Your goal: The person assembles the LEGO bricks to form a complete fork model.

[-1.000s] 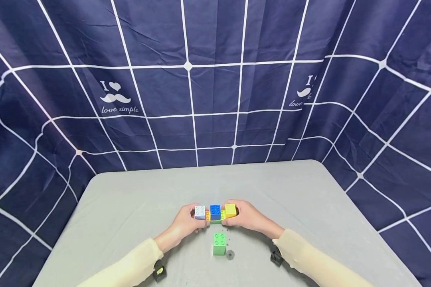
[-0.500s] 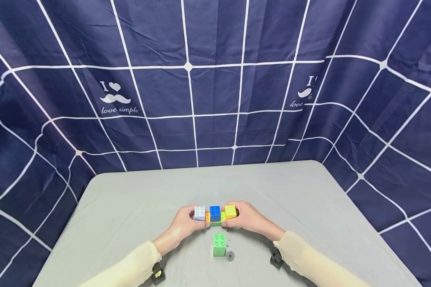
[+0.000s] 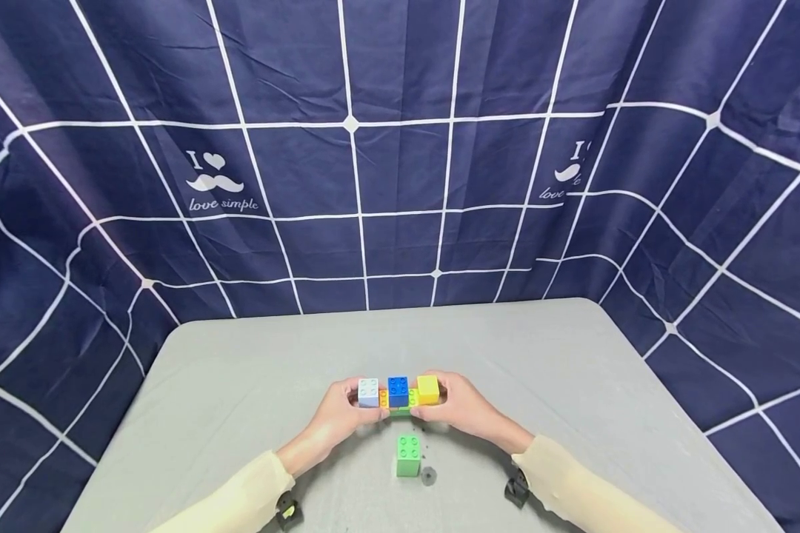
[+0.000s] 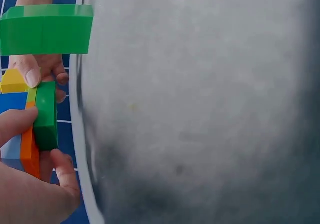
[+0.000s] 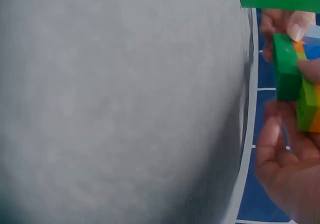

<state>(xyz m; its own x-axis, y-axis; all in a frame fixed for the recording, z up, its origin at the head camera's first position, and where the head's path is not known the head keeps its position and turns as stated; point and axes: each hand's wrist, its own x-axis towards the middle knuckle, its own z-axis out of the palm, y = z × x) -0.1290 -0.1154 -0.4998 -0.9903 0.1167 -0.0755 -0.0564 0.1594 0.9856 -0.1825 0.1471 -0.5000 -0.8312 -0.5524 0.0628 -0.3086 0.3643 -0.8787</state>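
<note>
A joined toy brick assembly is held between both hands over the table's middle. Its top carries a pale blue brick, a dark blue brick and a yellow brick. Beneath these lie an orange brick and a lime brick, with a darker green brick at the bottom. My left hand pinches the pale blue and orange end, thumb on the near side. At the yellow and lime end, my right hand grips likewise. A separate green brick stands upright nearer me.
The grey table spreads around the hands. A dark blue curtain with white lines rises along its back and sides. A dark round spot marks the surface beside the separate green brick.
Both hands keep their hold on the assembly, which has shifted very slightly to the left and away from me. The separate green brick stays in place.
</note>
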